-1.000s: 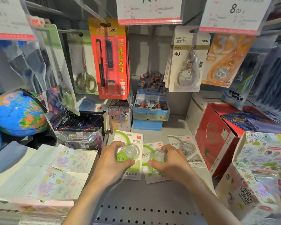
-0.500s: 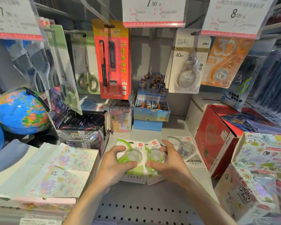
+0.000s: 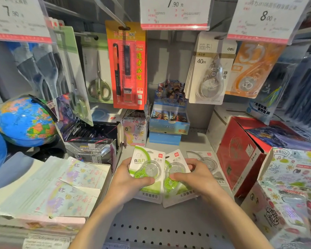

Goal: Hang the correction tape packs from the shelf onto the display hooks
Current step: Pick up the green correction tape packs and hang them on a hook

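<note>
Left hand (image 3: 131,178) grips the left green pack (image 3: 147,169); right hand (image 3: 192,177) grips the right green pack (image 3: 176,168). The two packs touch edge to edge, low over the shelf (image 3: 160,218), long axes pointing away from the person. A third pack (image 3: 207,161) lies flat just beyond the right hand. The hooks, one carrying hung tape packs (image 3: 207,72), stand above and behind; the right hand is judged nearer.

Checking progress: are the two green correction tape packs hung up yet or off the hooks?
Off the hooks. The left hand and right hand grip the green packs low over the shelf.
</note>
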Motion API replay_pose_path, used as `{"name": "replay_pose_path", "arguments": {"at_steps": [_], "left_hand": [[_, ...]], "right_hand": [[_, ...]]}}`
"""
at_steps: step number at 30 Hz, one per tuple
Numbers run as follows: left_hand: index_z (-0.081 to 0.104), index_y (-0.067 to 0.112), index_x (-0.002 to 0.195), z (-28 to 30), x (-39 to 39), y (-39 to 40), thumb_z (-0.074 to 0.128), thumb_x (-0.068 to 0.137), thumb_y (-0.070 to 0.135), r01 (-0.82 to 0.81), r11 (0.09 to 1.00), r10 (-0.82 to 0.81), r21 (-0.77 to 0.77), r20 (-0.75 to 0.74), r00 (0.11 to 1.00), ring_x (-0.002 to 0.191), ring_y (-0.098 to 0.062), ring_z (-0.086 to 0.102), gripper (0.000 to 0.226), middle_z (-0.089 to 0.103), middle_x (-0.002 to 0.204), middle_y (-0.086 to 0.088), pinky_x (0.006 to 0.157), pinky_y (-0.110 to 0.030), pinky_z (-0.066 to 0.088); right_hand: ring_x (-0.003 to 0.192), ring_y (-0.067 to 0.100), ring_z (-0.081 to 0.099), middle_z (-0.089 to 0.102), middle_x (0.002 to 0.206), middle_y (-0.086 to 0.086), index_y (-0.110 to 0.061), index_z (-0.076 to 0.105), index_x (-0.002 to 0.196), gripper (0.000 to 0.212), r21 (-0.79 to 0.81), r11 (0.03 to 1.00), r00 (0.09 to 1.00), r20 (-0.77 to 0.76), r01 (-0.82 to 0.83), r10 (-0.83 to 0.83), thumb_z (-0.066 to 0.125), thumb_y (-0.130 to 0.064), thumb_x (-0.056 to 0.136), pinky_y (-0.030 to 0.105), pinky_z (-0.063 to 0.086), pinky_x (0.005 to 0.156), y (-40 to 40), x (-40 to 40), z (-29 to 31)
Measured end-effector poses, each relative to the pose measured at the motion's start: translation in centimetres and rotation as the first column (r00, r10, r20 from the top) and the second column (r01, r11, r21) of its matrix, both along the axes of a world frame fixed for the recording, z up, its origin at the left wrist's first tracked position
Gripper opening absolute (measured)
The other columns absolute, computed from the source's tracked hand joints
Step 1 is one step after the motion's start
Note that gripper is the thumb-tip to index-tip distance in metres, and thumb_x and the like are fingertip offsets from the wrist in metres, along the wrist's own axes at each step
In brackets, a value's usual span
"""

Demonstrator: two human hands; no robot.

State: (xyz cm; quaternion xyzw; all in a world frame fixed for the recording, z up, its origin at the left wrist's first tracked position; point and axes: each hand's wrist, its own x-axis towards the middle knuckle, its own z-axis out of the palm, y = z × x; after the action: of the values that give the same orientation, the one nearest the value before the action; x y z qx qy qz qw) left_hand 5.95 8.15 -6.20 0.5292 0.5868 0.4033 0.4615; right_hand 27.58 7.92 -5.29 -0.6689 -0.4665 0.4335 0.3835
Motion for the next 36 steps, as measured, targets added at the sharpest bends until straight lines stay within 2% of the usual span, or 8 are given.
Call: {"name": "replay_pose_path", "arguments": {"at_steps": [3,10,17,20,25,29,33,36], "left_hand": [[0.047,0.025,0.130,0.3,0.0,-0.1,0.094,0.067,0.015,-0.007,1.000,0.007,0.005,0.046,0.999,0.104,-0.010,0.069,0.079,0.071,0.114,0.008,0.093,-0.035,0.056],[0.054,0.031,0.114,1.8,0.5,0.2,0.088,0.077,0.020,0.001,0.999,-0.008,0.046,0.162,0.987,0.104,-0.014,0.072,0.051,0.076,0.111,0.006,0.100,-0.044,0.054],[0.070,0.023,0.112,6.1,0.6,-0.4,0.081,0.083,0.014,0.064,0.979,-0.105,0.194,0.213,0.971,0.097,-0.010,0.076,0.031,0.081,0.100,0.011,0.091,-0.034,0.056],[0.068,0.023,0.117,8.0,1.1,-1.0,0.080,0.083,0.016,0.087,0.961,-0.146,0.263,0.211,0.967,0.100,-0.010,0.076,0.037,0.080,0.104,0.010,0.097,-0.041,0.055],[0.066,0.025,0.116,11.3,2.7,-3.0,0.081,0.082,0.020,0.039,0.920,-0.119,0.391,0.182,0.976,0.098,-0.006,0.075,0.038,0.079,0.105,0.013,0.093,-0.037,0.057],[0.067,0.024,0.114,13.1,2.8,-4.1,0.081,0.083,0.018,-0.042,0.877,-0.032,0.479,0.146,0.989,0.100,-0.008,0.075,0.035,0.079,0.107,0.012,0.089,-0.033,0.056],[0.064,0.028,0.110,14.7,1.3,-4.8,0.080,0.084,0.020,-0.131,0.845,0.073,0.518,0.130,0.989,0.091,0.000,0.074,0.031,0.078,0.101,0.021,0.073,-0.018,0.055],[0.063,0.029,0.111,16.1,0.2,-4.8,0.079,0.086,0.022,-0.151,0.837,0.111,0.525,0.107,0.988,0.089,0.002,0.074,0.030,0.077,0.100,0.023,0.077,-0.021,0.057]], "right_hand": [[0.090,0.021,0.078,0.078,0.104,0.005,-0.017,0.050,0.124,0.070,0.022,0.998,0.993,-0.109,0.055,-0.052,0.091,-0.002,0.070,0.033,0.063,0.073,-0.2,0.2,-0.1],[0.091,0.021,0.080,0.081,0.103,0.003,-0.016,0.058,0.121,0.055,0.189,0.976,0.988,-0.124,0.109,-0.087,0.087,-0.003,0.076,0.050,0.063,0.088,-1.9,0.3,2.2],[0.083,0.018,0.081,0.082,0.096,-0.004,-0.024,0.059,0.118,0.051,0.392,0.911,0.992,-0.050,0.129,-0.118,0.086,-0.006,0.079,0.046,0.065,0.079,-4.7,0.6,7.5],[0.086,0.008,0.079,0.081,0.099,-0.013,-0.028,0.059,0.119,0.050,0.486,0.868,0.993,-0.004,0.103,-0.115,0.086,-0.011,0.080,0.037,0.064,0.078,-5.9,1.3,9.7],[0.083,-0.001,0.077,0.078,0.099,-0.022,-0.032,0.057,0.118,0.049,0.590,0.807,0.998,0.044,0.014,-0.049,0.084,-0.014,0.082,0.019,0.060,0.062,-7.5,3.5,12.8],[0.089,-0.001,0.076,0.076,0.103,-0.025,-0.036,0.055,0.120,0.050,0.628,0.776,0.995,0.095,-0.064,0.005,0.083,-0.017,0.084,0.030,0.064,0.073,-7.7,4.5,14.1],[0.093,-0.003,0.073,0.073,0.106,-0.029,-0.047,0.051,0.114,0.049,0.648,0.754,0.991,0.132,-0.113,0.035,0.082,-0.022,0.085,0.040,0.063,0.084,-7.1,4.2,14.6],[0.093,0.000,0.074,0.075,0.105,-0.026,-0.053,0.052,0.108,0.048,0.647,0.751,0.990,0.129,-0.130,0.061,0.082,-0.022,0.085,0.046,0.062,0.084,-6.5,3.5,14.7]]}}
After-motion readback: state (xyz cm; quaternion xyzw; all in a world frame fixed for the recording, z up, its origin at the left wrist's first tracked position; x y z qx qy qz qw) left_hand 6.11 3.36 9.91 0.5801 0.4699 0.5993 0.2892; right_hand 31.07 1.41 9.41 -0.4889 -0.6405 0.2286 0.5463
